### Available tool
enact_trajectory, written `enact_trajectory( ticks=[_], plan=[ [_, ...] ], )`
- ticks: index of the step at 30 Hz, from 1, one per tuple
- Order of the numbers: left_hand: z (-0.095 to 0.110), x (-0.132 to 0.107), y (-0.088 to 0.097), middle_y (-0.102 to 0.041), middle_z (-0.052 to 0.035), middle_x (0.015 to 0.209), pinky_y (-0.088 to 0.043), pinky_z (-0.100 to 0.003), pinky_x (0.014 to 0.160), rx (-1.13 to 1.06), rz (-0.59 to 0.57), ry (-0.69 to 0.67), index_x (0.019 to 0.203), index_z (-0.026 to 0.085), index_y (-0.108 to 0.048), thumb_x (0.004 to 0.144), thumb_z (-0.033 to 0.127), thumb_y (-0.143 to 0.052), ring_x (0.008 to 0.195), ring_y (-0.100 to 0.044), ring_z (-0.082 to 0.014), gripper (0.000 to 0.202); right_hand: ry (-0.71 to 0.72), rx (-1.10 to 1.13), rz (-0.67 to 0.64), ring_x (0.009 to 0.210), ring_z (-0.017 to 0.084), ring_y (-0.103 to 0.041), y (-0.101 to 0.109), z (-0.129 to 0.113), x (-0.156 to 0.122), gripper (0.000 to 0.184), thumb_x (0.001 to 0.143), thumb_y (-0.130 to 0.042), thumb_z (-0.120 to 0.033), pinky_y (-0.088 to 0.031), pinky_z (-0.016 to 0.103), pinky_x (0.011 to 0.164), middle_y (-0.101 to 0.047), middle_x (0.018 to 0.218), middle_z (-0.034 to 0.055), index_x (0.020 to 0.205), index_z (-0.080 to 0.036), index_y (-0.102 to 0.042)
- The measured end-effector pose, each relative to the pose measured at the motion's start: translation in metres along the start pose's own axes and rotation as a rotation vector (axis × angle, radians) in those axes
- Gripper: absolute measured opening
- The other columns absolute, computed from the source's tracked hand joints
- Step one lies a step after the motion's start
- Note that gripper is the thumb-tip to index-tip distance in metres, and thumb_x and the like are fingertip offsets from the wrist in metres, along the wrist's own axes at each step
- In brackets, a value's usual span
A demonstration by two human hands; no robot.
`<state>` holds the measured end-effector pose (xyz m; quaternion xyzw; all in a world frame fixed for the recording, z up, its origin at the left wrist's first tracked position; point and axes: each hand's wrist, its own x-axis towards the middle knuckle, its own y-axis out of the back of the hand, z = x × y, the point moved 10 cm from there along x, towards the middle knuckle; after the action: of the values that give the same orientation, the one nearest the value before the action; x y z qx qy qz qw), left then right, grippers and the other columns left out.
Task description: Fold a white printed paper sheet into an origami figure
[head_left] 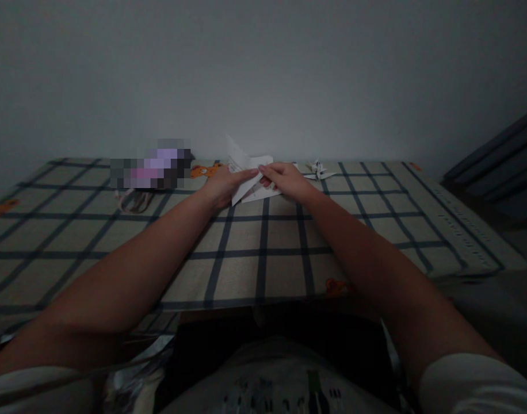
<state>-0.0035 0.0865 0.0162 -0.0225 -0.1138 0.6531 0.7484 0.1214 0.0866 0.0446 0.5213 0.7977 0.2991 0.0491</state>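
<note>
A folded sheet of white paper (245,190) is held up between both hands over the far middle of the table. My left hand (224,185) grips its left side, with the thumb lying across the paper toward the right. The fingers of my right hand (286,178) are pinched on the paper's right part, close to the left thumb tip. Below them, another white paper piece (270,194) shows on the cloth; whether it belongs to the same sheet I cannot tell. Just right of my right hand lies a folded paper figure (319,170) with pointed parts.
A blue-checked cloth (263,259) with orange bear prints covers the table. At the back left sits a blurred purple and dark object (160,167) with a pale looped cord (134,200) before it. A plain wall (263,75) stands behind the table; dark slanted panels (496,158) are at right.
</note>
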Motion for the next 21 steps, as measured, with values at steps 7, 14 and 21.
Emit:
enact_trajectory(
  ticks=[7, 14, 21],
  plan=[
    [-0.002, 0.004, 0.005, -0.075, -0.0111, 0.101, -0.057, -0.040, 0.089, -0.001, 0.042, 0.008, 0.105, 0.014, -0.068, 0.071, 0.035, -0.081, 0.090, -0.071, -0.0251, 0.041, -0.013, 0.056, 0.017, 0.071, 0.010, -0.061, 0.004, 0.008, 0.002, 0.028, 0.092, -0.056, -0.039, -0.047, 0.019, 0.062, -0.073, 0.090, 0.0059, 0.096, -0.015, -0.070],
    [0.012, 0.011, 0.033, -0.063, -0.0085, 0.125, -0.054, -0.036, 0.092, 0.177, 0.221, -0.214, 0.124, 0.022, -0.059, 0.068, 0.025, -0.080, 0.101, -0.066, -0.0192, 0.060, -0.031, 0.259, 0.138, 0.066, 0.009, -0.059, 0.014, 0.017, 0.006, 0.027, 0.086, -0.066, -0.044, -0.047, 0.019, 0.058, -0.070, 0.082, 0.0033, 0.084, -0.017, -0.067],
    [0.004, 0.010, 0.009, -0.069, -0.0092, 0.115, -0.056, -0.036, 0.085, 0.091, 0.057, -0.110, 0.110, 0.021, -0.065, 0.083, 0.056, -0.064, 0.104, -0.066, -0.0231, 0.044, 0.014, 0.421, 0.135, 0.076, 0.012, -0.065, 0.011, 0.015, 0.007, 0.022, 0.084, -0.068, -0.041, -0.049, 0.020, 0.058, -0.069, 0.081, 0.0017, 0.082, -0.019, -0.066]
  ],
)
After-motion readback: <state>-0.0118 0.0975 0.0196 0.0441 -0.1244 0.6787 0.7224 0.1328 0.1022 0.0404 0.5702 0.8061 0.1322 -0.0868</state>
